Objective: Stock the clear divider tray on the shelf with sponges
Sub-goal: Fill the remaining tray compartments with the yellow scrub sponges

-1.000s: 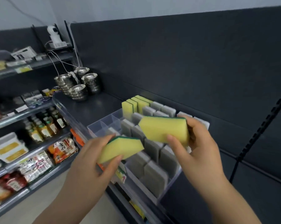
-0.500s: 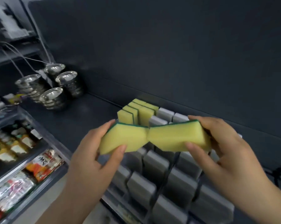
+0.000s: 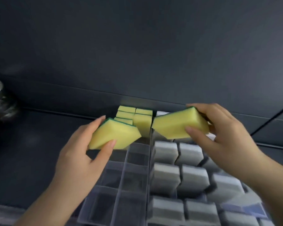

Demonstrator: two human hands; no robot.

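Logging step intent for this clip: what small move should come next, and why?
Probably the left hand should lower its sponge into the empty compartment in front of the stocked yellow sponges. The right hand holds another sponge; the clear divider tray is bare there, grey sponges fill its right side.

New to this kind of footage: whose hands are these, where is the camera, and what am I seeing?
No machine here: a person wears a camera on the head, so every picture looks down at their hands. The left hand holds one yellow sponge, the right hand a second yellow sponge. Below, a clear divider tray sits on a dark shelf; stocked yellow sponges stand at its back, grey sponges fill its right side, and its near left compartments look empty.
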